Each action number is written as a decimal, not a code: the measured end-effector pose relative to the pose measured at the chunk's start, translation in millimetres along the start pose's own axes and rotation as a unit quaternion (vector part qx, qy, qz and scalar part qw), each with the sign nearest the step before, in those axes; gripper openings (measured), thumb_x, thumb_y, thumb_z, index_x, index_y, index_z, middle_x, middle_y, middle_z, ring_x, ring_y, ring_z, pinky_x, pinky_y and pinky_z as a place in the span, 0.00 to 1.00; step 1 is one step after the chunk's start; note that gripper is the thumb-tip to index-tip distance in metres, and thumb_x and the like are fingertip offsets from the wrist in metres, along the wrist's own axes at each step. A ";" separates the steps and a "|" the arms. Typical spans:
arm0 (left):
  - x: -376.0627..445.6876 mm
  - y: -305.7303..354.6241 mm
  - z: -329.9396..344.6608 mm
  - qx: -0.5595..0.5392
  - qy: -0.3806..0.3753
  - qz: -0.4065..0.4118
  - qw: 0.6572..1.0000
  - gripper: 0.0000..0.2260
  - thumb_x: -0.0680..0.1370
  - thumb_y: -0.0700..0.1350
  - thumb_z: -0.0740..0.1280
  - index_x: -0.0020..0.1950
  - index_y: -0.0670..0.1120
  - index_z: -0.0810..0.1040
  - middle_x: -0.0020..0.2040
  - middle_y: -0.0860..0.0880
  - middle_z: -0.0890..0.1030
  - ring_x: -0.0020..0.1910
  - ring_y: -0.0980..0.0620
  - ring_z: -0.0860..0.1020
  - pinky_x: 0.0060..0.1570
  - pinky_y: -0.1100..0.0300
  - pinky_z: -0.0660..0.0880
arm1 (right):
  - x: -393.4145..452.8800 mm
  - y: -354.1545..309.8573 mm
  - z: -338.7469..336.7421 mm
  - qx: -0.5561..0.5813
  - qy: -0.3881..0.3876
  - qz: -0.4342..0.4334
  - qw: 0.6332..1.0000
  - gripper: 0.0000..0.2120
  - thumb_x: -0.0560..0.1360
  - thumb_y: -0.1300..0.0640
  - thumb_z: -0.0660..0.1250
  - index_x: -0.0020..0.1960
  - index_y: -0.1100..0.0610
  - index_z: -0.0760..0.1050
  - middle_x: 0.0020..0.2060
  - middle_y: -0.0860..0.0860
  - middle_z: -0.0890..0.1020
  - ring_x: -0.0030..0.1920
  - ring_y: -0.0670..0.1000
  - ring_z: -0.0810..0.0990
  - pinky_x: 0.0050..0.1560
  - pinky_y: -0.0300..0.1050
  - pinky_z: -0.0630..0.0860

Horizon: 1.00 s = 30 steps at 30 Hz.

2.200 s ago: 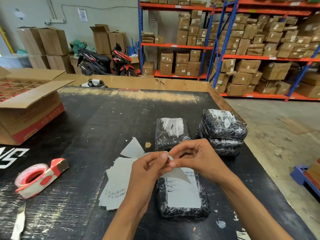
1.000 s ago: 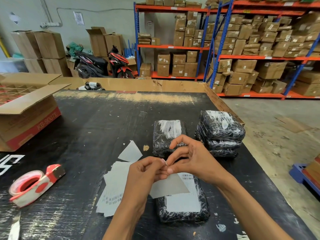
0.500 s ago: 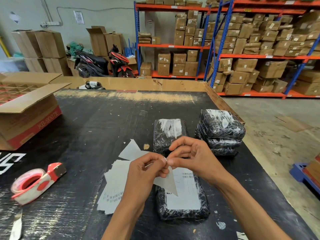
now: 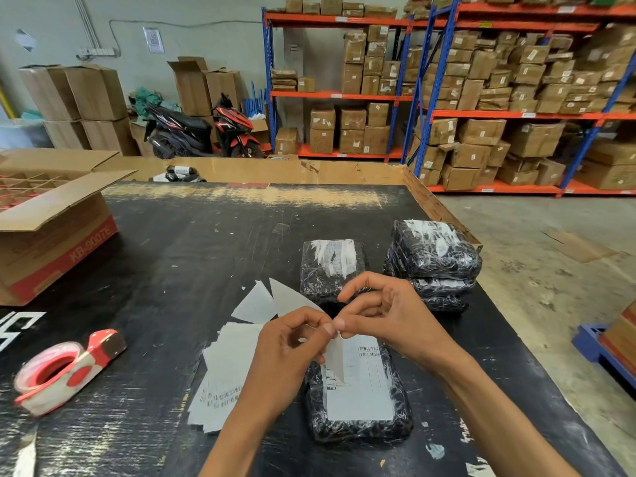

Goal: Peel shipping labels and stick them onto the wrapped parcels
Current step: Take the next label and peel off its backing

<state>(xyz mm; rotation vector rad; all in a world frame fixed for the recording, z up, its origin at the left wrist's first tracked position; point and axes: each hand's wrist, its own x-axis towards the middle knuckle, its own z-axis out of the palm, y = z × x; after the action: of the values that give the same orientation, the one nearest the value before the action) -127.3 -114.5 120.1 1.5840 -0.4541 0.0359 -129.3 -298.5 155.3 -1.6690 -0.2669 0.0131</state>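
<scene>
My left hand [image 4: 289, 352] and my right hand [image 4: 382, 315] pinch the same white shipping label [image 4: 335, 356] at its top corner, fingertips touching. The label hangs edge-on above a black wrapped parcel [image 4: 358, 421] that carries a white label with barcodes. A pile of loose label sheets [image 4: 223, 373] lies on the table left of that parcel, partly under my left forearm. Another black parcel [image 4: 330, 266] with torn white tape lies behind my hands. A stack of black parcels [image 4: 433, 259] stands to the right of it.
A red tape dispenser [image 4: 65, 373] lies at the left of the black table [image 4: 206, 256]. An open cardboard box [image 4: 51, 228] stands at the far left. White backing scraps [image 4: 261, 301] lie behind the label pile. The table's right edge drops to concrete floor.
The label between my fingers has turned from lying flat and wide to hanging narrow and edge-on. Both hands stay pinched together above the near parcel.
</scene>
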 end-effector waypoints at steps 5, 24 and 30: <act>1.3 -2.5 3.2 0.006 0.007 0.003 1.000 0.08 0.76 0.42 0.72 0.38 0.51 0.83 0.31 0.53 0.80 0.30 0.58 0.75 0.34 0.69 0.73 | 1.7 5.7 -3.6 0.001 0.002 0.003 1.000 0.13 0.70 0.66 0.78 0.51 0.61 0.78 0.39 0.61 0.87 0.38 0.55 0.86 0.44 0.44 0.82; 11.6 -50.7 12.4 -0.238 0.219 -0.208 0.923 0.13 0.77 0.33 0.59 0.36 0.46 0.64 0.33 0.48 0.66 0.33 0.54 0.65 0.34 0.57 0.65 | 7.0 55.1 7.9 0.152 0.075 0.075 0.983 0.13 0.74 0.73 0.70 0.46 0.60 0.70 0.35 0.58 0.79 0.34 0.53 0.81 0.41 0.46 0.83; 27.9 -67.8 -9.7 -0.218 0.251 -0.241 0.912 0.13 0.81 0.33 0.53 0.38 0.45 0.65 0.30 0.52 0.72 0.27 0.56 0.70 0.28 0.63 0.68 | 9.2 69.6 -14.9 0.134 0.114 0.079 0.981 0.10 0.73 0.73 0.70 0.49 0.62 0.75 0.31 0.54 0.80 0.33 0.52 0.83 0.40 0.45 0.83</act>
<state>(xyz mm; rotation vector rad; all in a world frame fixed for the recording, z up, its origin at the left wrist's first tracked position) -78.5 -112.7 64.6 1.1456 0.3248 -0.0338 -106.2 -317.8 90.2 -1.4038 0.0410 -0.0223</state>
